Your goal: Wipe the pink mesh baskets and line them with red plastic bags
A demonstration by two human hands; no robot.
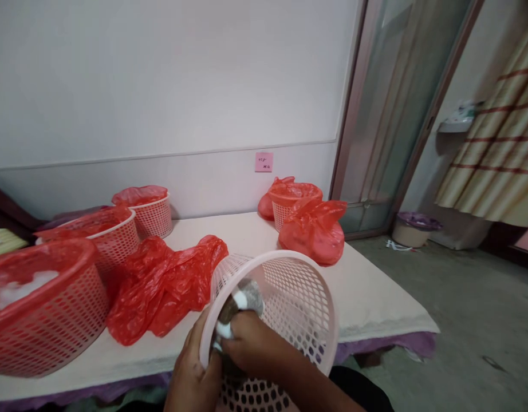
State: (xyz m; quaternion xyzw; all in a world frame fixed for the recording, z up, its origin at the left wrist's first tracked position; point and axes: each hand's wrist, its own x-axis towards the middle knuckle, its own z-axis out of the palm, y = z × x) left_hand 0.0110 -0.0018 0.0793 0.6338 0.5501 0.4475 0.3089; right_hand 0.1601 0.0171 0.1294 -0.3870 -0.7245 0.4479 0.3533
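Observation:
A light pink plastic mesh basket (309, 274) is tilted with its mouth toward me, at the front of the white-covered table. My left hand (193, 363) grips its rim on the left side, thumb inside and fingers along the outer wall. Reaching into the basket, my right hand (247, 343) is closed on a bunched grey and white cloth (252, 294), pressed against the inner left wall. Part of the cloth is hidden behind my fingers. A crumpled red plastic bag (169, 286) lies just left of the basket.
Red-lined baskets stand at the left, the nearest basket (53, 320) holding something white. At the back right are another lined basket (283, 214) and a tied red bag (313, 237). A pink note (264, 162) is on the wall. The table's edge (393, 292) runs along the right.

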